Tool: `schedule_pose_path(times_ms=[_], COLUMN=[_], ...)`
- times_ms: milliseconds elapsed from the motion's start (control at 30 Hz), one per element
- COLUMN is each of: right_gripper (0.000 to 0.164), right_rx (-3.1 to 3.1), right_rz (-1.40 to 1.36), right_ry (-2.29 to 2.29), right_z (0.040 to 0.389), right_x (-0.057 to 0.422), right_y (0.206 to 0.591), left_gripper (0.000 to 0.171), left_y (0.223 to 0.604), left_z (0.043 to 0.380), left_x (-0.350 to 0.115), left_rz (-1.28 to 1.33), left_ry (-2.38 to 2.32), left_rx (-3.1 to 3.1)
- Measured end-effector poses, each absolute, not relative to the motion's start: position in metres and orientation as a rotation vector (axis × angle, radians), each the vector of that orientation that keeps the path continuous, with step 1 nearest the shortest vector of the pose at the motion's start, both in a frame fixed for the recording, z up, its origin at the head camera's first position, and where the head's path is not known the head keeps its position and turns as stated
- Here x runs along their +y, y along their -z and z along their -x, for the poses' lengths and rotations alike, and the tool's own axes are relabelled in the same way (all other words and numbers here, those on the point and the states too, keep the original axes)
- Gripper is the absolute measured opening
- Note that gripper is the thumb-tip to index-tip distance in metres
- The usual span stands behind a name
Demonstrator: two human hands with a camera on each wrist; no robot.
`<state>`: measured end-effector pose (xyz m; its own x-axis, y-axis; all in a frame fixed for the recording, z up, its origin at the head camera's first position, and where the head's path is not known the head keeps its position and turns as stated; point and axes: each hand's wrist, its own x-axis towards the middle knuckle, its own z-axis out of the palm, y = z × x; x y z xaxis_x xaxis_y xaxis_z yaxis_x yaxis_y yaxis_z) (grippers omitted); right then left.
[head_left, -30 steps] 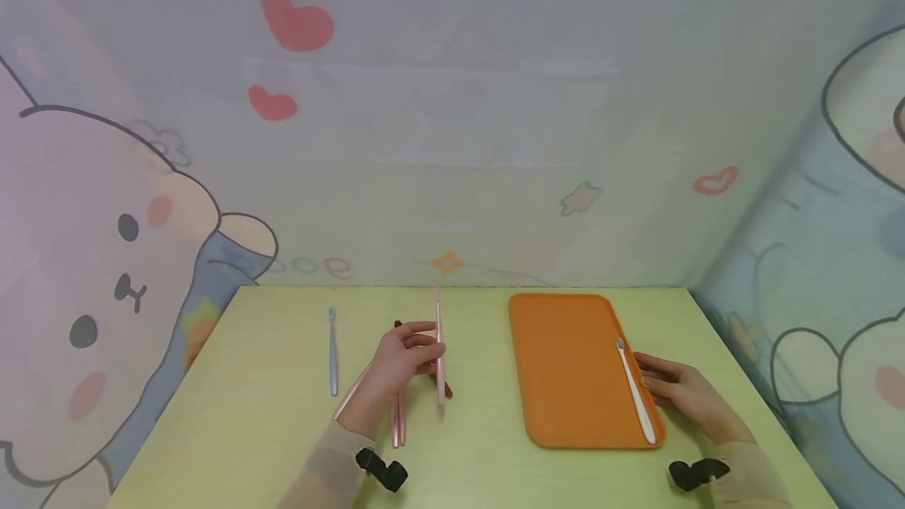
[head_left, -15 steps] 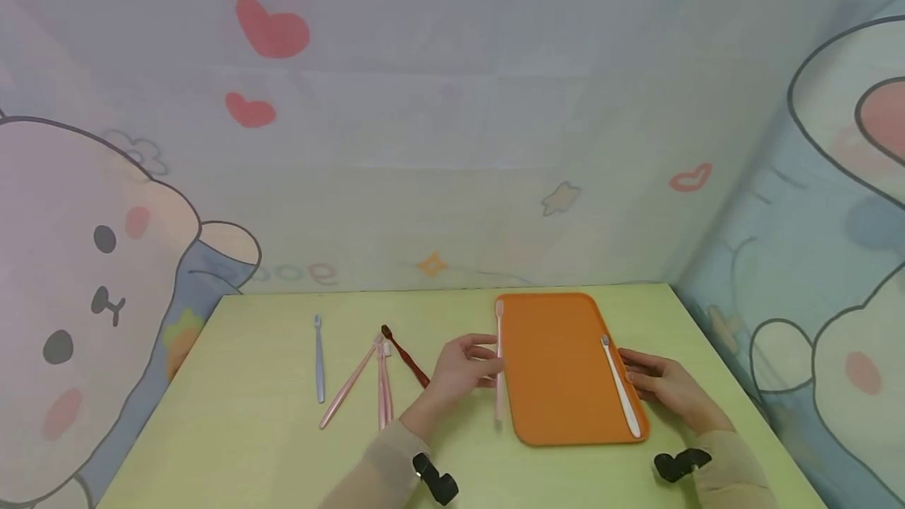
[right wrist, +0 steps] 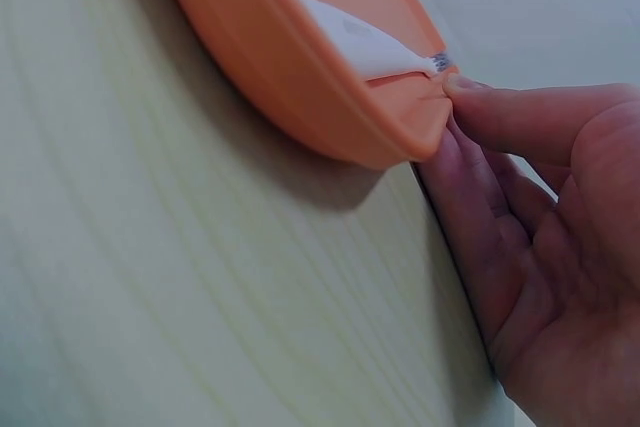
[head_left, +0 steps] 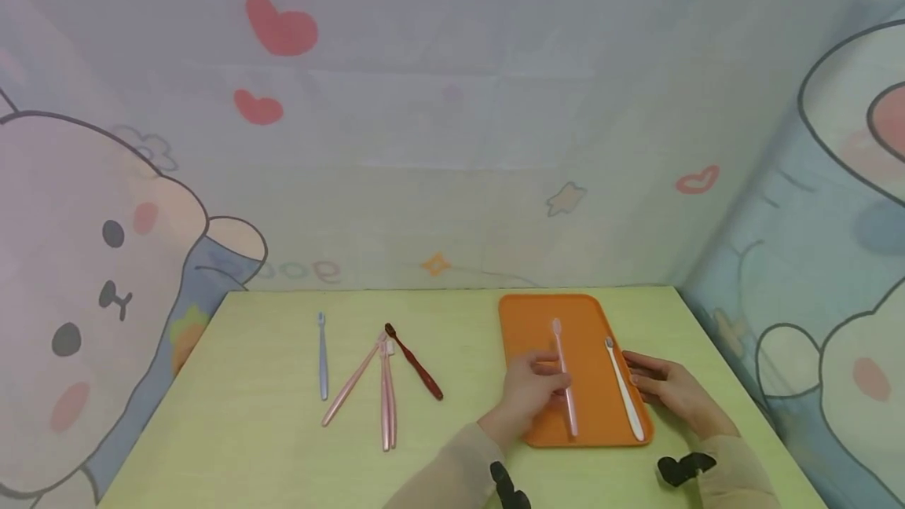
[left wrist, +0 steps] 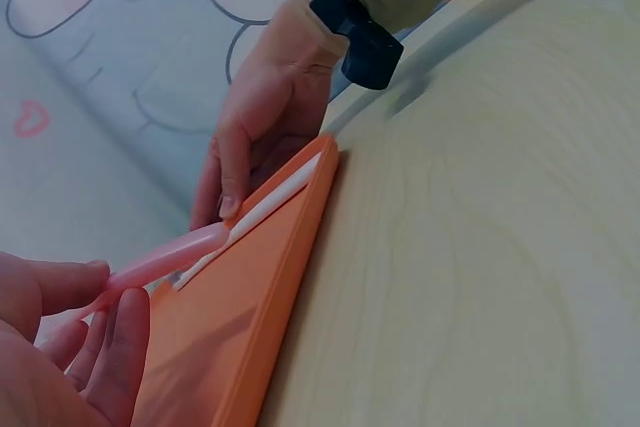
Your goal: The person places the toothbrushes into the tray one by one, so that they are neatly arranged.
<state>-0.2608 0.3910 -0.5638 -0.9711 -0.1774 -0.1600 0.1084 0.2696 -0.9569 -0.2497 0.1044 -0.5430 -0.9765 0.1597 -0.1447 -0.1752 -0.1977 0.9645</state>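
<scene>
My left hand [head_left: 529,393] pinches a pink toothbrush [head_left: 569,401] between thumb and fingers over the orange tray [head_left: 523,316]. The brush points its head to the back; in the left wrist view its handle end [left wrist: 180,250] sticks out past the fingertips, above the tray floor. A white toothbrush [head_left: 625,395] lies in the tray along the right side. My right hand [head_left: 680,393] holds the tray's right rim, thumb on top and fingers against the outside, as the right wrist view shows beside the white toothbrush [right wrist: 365,47].
Left of the tray lie a brown toothbrush [head_left: 417,364], several pink toothbrushes [head_left: 349,382] with heads close together, and a blue toothbrush [head_left: 323,360]. All rest on the pale yellow table [head_left: 254,415]. A cartoon-printed cloth [head_left: 438,100] rises behind the table.
My left hand has carried the pink toothbrush rightward from beside the other toothbrushes to over the tray. The right hand stays at the tray rim.
</scene>
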Motion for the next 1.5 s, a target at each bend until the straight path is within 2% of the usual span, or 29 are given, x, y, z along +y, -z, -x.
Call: schedule_pose_path(times_ms=[233, 733, 1033, 1500], right_gripper=[0.060, 0.058, 0.058, 0.058], right_rx=[2.326, 2.302, 2.313, 2.360], right_rz=[0.039, 0.073, 0.066, 0.068], right_ry=[1.745, 1.772, 1.774, 1.731], right_z=[0.262, 0.264, 0.261, 0.258], right_x=[0.393, 0.390, 0.390, 0.389], right_y=[0.567, 0.567, 0.565, 0.562], left_gripper=[0.033, 0.032, 0.025, 0.015], left_y=[0.546, 0.544, 0.549, 0.555], left_z=[0.242, 0.241, 0.241, 0.244], left_x=[0.137, 0.173, 0.193, 0.196], left_rz=[0.099, 0.230, 0.174, 0.045], left_ry=[-2.277, -2.252, -2.110, -1.935], left_rx=[1.896, 1.951, 2.158, 2.432])
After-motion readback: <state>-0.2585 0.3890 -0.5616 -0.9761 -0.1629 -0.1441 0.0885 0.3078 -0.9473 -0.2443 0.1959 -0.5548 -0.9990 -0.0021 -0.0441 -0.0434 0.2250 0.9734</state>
